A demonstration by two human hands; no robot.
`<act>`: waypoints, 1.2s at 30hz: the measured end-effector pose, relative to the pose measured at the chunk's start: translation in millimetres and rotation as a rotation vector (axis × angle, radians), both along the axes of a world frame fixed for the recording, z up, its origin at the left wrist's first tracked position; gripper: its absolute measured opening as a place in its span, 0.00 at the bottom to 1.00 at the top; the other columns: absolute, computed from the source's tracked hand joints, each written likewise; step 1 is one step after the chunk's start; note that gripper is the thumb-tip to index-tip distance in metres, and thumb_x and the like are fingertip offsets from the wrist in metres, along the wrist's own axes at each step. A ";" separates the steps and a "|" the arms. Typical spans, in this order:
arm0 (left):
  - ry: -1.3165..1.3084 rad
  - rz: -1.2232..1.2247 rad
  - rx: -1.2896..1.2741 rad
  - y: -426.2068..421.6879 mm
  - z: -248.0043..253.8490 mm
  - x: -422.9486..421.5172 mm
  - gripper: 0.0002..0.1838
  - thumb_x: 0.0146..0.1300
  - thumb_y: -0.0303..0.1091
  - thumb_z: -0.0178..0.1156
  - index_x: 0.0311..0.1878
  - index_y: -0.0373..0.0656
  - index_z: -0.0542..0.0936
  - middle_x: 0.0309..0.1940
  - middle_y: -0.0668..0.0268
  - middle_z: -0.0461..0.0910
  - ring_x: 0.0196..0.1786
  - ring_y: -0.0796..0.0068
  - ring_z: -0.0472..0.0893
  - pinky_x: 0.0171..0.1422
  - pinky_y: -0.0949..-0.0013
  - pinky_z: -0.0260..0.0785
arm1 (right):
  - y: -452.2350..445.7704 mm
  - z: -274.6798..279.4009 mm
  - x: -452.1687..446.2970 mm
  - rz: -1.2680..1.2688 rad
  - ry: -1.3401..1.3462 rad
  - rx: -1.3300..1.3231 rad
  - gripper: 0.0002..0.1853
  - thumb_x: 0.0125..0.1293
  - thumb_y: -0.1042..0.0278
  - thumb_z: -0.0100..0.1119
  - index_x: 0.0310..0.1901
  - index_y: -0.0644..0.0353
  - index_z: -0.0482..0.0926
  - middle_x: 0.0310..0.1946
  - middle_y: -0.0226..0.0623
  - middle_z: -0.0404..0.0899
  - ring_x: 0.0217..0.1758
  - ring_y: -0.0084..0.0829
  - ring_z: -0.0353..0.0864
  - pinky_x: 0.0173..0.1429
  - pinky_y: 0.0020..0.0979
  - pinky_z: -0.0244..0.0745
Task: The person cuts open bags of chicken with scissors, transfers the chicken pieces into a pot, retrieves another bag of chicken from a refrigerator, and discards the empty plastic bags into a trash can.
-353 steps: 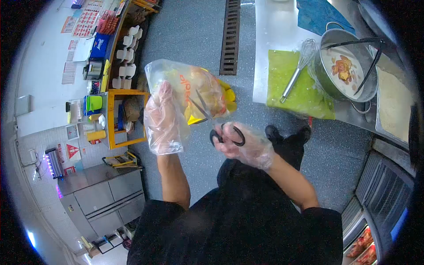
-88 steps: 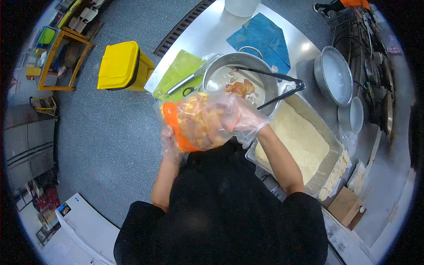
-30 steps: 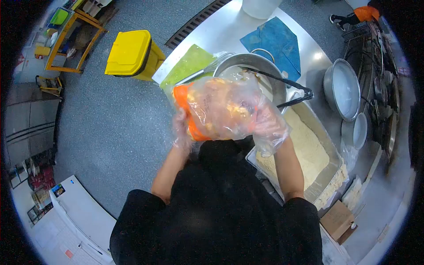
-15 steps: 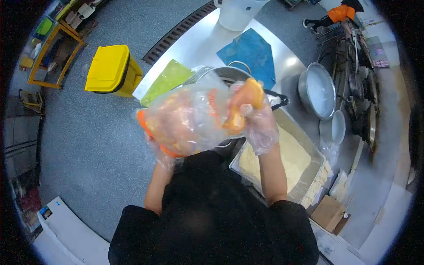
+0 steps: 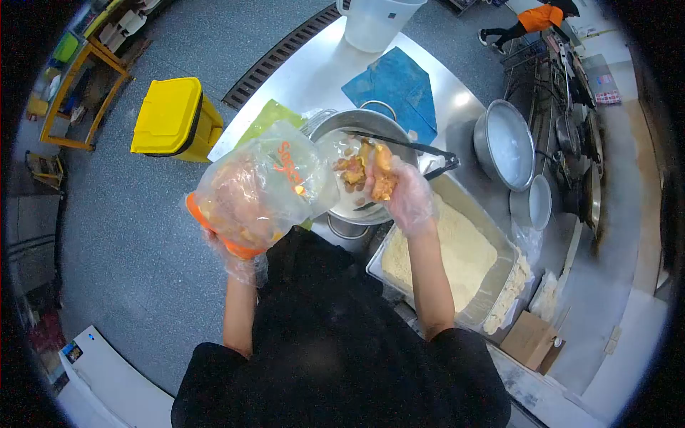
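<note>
My left hand [image 5: 227,246], in a clear plastic glove, grips the lower side of a clear plastic bag [image 5: 260,185] with orange print and orange-yellow meat pieces in it. The bag's upper part leans toward the pot. My right hand [image 5: 410,196], gloved too, holds a piece of meat [image 5: 384,175] over a metal pot [image 5: 325,132]. White liquid and other meat pieces [image 5: 351,170] are in the pot. Black tongs [image 5: 428,149] lie across its rim.
A tray of pale flour [image 5: 442,250] is right of the pot. Behind lie a blue cloth [image 5: 399,89] and a white bucket [image 5: 378,21]. Metal bowls [image 5: 508,143] stand at right. A yellow bin [image 5: 168,118] is at left. A person in orange [image 5: 539,18] is at far upper right.
My right hand has come out from the bag with a piece of meat and moved over the pot. The bag in my left hand has shifted left, away from my right hand.
</note>
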State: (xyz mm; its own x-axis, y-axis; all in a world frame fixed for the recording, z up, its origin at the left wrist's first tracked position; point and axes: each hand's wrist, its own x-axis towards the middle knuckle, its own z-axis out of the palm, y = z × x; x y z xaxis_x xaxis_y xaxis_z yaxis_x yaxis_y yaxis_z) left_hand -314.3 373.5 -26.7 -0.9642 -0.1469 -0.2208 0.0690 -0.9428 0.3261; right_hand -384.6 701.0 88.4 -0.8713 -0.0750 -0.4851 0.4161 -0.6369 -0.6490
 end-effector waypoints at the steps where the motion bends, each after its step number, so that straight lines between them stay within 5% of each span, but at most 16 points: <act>1: 0.036 -0.019 0.036 0.1 -1.8 -0.7 0.45 0.54 0.56 0.64 0.71 0.45 0.62 0.69 0.57 0.65 0.70 0.53 0.66 0.73 0.44 0.60 | -2.9 -2.3 -0.6 -0.019 0.023 0.081 0.17 0.66 0.67 0.51 0.52 0.68 0.72 0.38 0.42 0.77 0.36 0.32 0.79 0.40 0.33 0.79; 9: 0.109 -0.086 0.094 8.6 9.3 -8.7 0.42 0.55 0.52 0.64 0.69 0.43 0.64 0.68 0.56 0.66 0.69 0.53 0.67 0.73 0.46 0.60 | -4.7 -4.9 -4.4 0.048 0.246 0.511 0.18 0.56 0.77 0.48 0.49 0.69 0.75 0.29 0.34 0.75 0.23 0.23 0.73 0.31 0.23 0.72; 12: 0.036 -0.026 0.039 8.5 4.6 -10.3 0.41 0.55 0.51 0.64 0.69 0.42 0.65 0.67 0.56 0.68 0.68 0.53 0.68 0.73 0.47 0.61 | -5.1 4.5 -2.6 0.042 0.283 0.555 0.14 0.70 0.68 0.53 0.50 0.69 0.77 0.34 0.38 0.83 0.28 0.21 0.80 0.31 0.20 0.75; 15: -0.028 0.010 -0.028 15.8 13.4 -11.1 0.40 0.55 0.52 0.63 0.69 0.43 0.65 0.67 0.57 0.68 0.68 0.54 0.68 0.73 0.48 0.62 | -7.1 2.9 -2.3 0.051 0.346 0.391 0.16 0.73 0.62 0.52 0.50 0.69 0.77 0.36 0.39 0.84 0.29 0.21 0.81 0.29 0.20 0.75; 21: 0.121 -0.115 0.081 11.9 5.5 -10.1 0.41 0.61 0.58 0.55 0.73 0.48 0.61 0.72 0.58 0.62 0.72 0.53 0.62 0.76 0.46 0.54 | 5.2 8.7 2.8 0.097 0.400 0.297 0.16 0.72 0.65 0.54 0.52 0.69 0.77 0.36 0.41 0.84 0.28 0.26 0.82 0.27 0.22 0.77; 24: 0.009 -0.021 0.038 11.1 5.4 -11.7 0.42 0.54 0.51 0.64 0.70 0.45 0.63 0.69 0.58 0.66 0.70 0.54 0.66 0.74 0.47 0.59 | -1.7 22.4 4.8 -0.014 0.026 0.241 0.17 0.73 0.62 0.52 0.52 0.68 0.76 0.36 0.38 0.81 0.30 0.25 0.79 0.28 0.26 0.75; 27: 0.157 -0.120 0.171 11.2 5.1 -13.4 0.43 0.53 0.51 0.64 0.71 0.46 0.63 0.70 0.58 0.64 0.71 0.53 0.65 0.75 0.45 0.58 | 10.7 -1.0 1.7 0.028 0.063 0.127 0.16 0.73 0.64 0.51 0.53 0.69 0.74 0.42 0.43 0.79 0.38 0.29 0.80 0.36 0.29 0.78; 28: 0.153 -0.125 0.177 12.7 7.7 -13.6 0.43 0.53 0.51 0.64 0.71 0.47 0.62 0.70 0.58 0.64 0.71 0.53 0.65 0.75 0.45 0.57 | 16.3 -5.8 5.5 0.040 0.066 -0.014 0.16 0.72 0.66 0.49 0.54 0.69 0.72 0.45 0.46 0.78 0.43 0.35 0.80 0.45 0.34 0.80; 31: 0.140 -0.127 0.178 13.7 13.1 -12.1 0.44 0.53 0.51 0.65 0.72 0.48 0.62 0.71 0.58 0.63 0.72 0.53 0.63 0.75 0.43 0.56 | 11.3 -14.8 4.0 -0.146 -0.046 -0.219 0.17 0.70 0.71 0.49 0.57 0.70 0.69 0.47 0.48 0.76 0.45 0.40 0.80 0.52 0.39 0.81; 36: 0.070 -0.095 0.139 19.3 25.9 -8.9 0.44 0.53 0.50 0.65 0.72 0.49 0.61 0.72 0.59 0.61 0.72 0.53 0.62 0.76 0.43 0.55 | 22.6 -25.7 0.1 0.051 -0.010 -0.230 0.21 0.66 0.77 0.54 0.61 0.65 0.66 0.55 0.51 0.73 0.51 0.40 0.80 0.54 0.39 0.82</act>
